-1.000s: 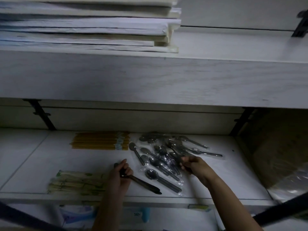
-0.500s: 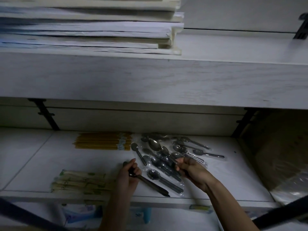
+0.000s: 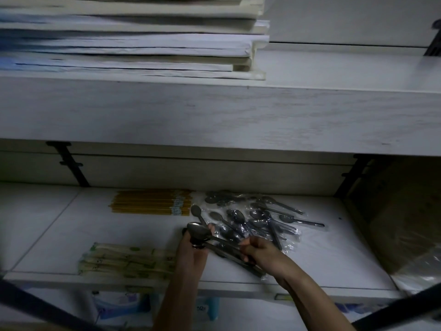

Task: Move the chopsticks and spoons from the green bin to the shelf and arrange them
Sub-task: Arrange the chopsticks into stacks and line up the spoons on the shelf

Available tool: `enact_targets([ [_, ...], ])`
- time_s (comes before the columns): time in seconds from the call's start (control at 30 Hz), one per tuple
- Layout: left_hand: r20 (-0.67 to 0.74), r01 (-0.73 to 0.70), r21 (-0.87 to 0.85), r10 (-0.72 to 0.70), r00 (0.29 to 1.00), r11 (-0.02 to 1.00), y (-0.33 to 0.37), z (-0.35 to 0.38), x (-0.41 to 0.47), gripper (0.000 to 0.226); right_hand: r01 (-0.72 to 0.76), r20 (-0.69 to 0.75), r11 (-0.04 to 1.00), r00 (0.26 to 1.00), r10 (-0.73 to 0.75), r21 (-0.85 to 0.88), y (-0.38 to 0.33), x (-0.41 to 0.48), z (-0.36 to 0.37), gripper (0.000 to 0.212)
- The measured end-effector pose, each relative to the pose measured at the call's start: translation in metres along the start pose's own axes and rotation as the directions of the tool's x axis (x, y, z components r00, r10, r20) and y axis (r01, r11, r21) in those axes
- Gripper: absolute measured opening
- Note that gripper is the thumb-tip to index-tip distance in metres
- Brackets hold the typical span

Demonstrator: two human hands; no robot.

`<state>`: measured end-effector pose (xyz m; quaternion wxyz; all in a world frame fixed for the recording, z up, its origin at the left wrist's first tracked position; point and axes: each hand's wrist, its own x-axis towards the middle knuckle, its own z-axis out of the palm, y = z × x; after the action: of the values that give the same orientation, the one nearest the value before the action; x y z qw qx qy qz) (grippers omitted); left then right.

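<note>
Dim white wood-grain shelving is filling the view, and the work is going on at the lower shelf [image 3: 334,254]. The person's left hand [image 3: 191,250] is curling round the bowl ends of a small bunch of long-handled steel spoons [image 3: 200,231], while the right hand [image 3: 261,253] is grasping the same bunch at its handle ends. At one o'clock from the hands, a loose heap of shiny metal spoons in clear plastic sleeves [image 3: 260,217] is lying jumbled, handles pointing many ways. At eleven o'clock a tidy bundle of yellow chopsticks with pale printed bands [image 3: 152,202] is sitting near the back. At nine o'clock, flat packs of paper-wrapped chopsticks with green print [image 3: 126,260] are lying along the front edge. The green bin is not showing, so I cannot tell whether more is waiting in it. Arranging seems to be the step in hand. The next move is likely calling for squaring the bunch, laying it down straight, then combing the heap into rows without snagging the slippery sleeves.
</note>
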<state>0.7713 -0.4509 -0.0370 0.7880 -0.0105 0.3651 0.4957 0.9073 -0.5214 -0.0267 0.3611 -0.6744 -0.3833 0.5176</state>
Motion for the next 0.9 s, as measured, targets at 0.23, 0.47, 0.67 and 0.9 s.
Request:
enact_targets([
  [0.23, -0.004, 0.008, -0.056, -0.008, 1.000, 0.998, 0.001, -0.006, 0.013, 0.023, -0.003, -0.011, 0.987, 1.000, 0.001, -0.163, -0.003, -0.003, -0.001, 0.026],
  [0.47, 0.029, -0.004, -0.050, 0.005, 1.000, 0.999, -0.004, -0.009, 0.026, 0.032, 0.031, -0.111, 0.950, 0.991, -0.069, -0.310, -0.002, -0.003, 0.005, 0.021],
  [0.67, 0.071, -0.040, -0.093, 0.047, 0.996, 0.995, -0.007, -0.014, 0.033, 0.052, 0.100, -0.125, 0.834, 0.972, -0.198, -0.543, 0.002, -0.005, 0.010, 0.012],
  [0.9, 0.056, -0.042, -0.087, 0.047, 0.997, 0.995, -0.011, -0.009, 0.026, 0.054, 0.155, 0.075, 0.850, 0.988, -0.135, -0.504, 0.000, -0.004, -0.004, 0.028],
])
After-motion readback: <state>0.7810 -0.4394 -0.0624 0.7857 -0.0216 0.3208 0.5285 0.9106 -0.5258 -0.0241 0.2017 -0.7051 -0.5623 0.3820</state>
